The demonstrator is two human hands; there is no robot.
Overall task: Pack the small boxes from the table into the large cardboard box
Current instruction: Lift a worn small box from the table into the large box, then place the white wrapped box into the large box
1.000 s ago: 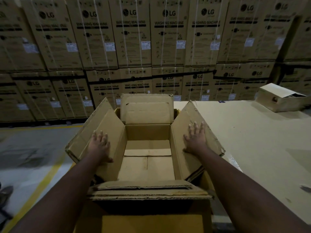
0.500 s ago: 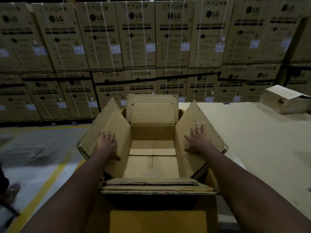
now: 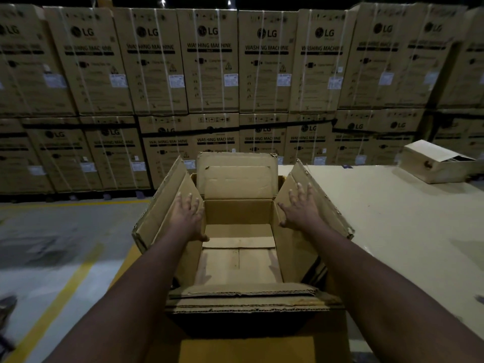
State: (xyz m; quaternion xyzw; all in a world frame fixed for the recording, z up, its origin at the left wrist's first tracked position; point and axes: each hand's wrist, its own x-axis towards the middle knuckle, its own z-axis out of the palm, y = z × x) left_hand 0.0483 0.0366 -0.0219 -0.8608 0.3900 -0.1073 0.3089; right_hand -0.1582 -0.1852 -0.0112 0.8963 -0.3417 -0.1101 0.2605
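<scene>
**Both palms flat on the side flaps of the open box**

The fingers (image 3: 183,203) of the left hand (image 3: 187,218) lie straight and slightly spread against the inner face of the left flap (image 3: 159,213), gripping nothing. The thumb points down toward the box's inside, and its tip is hard to make out in the dim light. The right hand (image 3: 301,213) mirrors it: 4 fingers fan out flat on the right flap (image 3: 330,205), the thumb is out to the left, and nothing is held. Both forearms run back to the near edge of the view, where they are cut off.

The large cardboard box (image 3: 238,210) stands between the arms with all 4 flaps open. Its far flap (image 3: 237,176) is upright, and its near flap (image 3: 243,297) is folded toward the person, hiding the box's front and whatever it rests on. Only bare cardboard shows inside.

1 small box (image 3: 434,163) sits well apart at the far right of the table (image 3: 392,231). Its right end looks open, but the dark contents cannot be read.

Behind, strapped washing-machine cartons (image 3: 209,69) stand 2 tiers high, their small print blurred. On the left, a yellow line (image 3: 60,292) crosses the floor (image 3: 52,231), and a blurred shoe (image 3: 6,307) is cut off at the edge.
</scene>
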